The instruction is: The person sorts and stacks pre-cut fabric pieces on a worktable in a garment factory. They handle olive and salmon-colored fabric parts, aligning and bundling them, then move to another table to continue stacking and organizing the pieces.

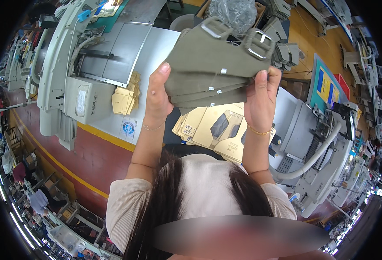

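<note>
Fabric pieces (pixel 217 80) lie between left hand (pixel 158 91), at their left edge, and right hand (pixel 261 95), at their right edge; large card templates (pixel 199 126) sit on their near side. Left: sewing machine (pixel 54 78), with small card pieces (pixel 124 97) on the table (pixel 156 47) between it and left hand; right: second machine (pixel 318 182). Far side: plastic bag (pixel 232 15) in a carton (pixel 261 8), further fabric stacks (pixel 288 54) to its right.

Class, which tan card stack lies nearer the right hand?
The larger stack, just below the olive fabric pieces; the smaller stack lies left of the left hand, beside a machine.
</note>
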{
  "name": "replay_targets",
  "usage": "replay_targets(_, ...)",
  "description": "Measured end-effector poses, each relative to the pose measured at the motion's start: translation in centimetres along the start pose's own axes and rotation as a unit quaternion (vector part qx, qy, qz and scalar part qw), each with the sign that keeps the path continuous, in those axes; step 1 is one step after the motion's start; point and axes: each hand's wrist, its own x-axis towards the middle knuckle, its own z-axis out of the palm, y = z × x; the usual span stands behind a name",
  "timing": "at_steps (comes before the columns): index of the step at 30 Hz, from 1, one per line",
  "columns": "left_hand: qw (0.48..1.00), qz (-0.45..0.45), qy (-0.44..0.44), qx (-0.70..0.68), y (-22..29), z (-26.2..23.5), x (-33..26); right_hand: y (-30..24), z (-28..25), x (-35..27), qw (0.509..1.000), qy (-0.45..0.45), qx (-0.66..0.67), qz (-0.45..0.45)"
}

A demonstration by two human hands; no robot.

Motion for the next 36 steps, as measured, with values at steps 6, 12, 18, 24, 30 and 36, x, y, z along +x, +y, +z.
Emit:
replay_targets(6, 0.995, -0.010, 0.041, 0.095, 0.1, 0.6, -0.5, -0.6, -0.2, 0.5, 0.998, 0.047, 0.034, -0.030)
replay_targets(12, 0.995, -0.005, 0.028, 0.091, 0.0, 0.8, -0.4, -1.1, -0.5, 0.1, 0.998, 0.070, 0.002, -0.005)
replay_targets(18, 0.996, -0.024, 0.039, 0.072, 0.3, 1.2, -0.5, -1.4, -0.6, 0.1, 0.999, 0.029, 0.015, -0.032)
replay_targets(24, 0.996, -0.062, 0.053, 0.048, 0.3, 0.2, -0.7, -2.5, -1.6, 1.4, 0.989, 0.096, -0.097, -0.065)
replay_targets(30, 0.980, -0.164, 0.099, 0.061, -0.9, -1.0, -0.9, -5.4, -0.9, 0.5, 0.984, -0.082, 0.128, -0.094)
replay_targets(36, 0.986, -0.155, 0.040, -0.036, -1.2, -1.9, -3.2, -2.6, -1.2, -2.0, 0.984, -0.154, -0.048, 0.072)
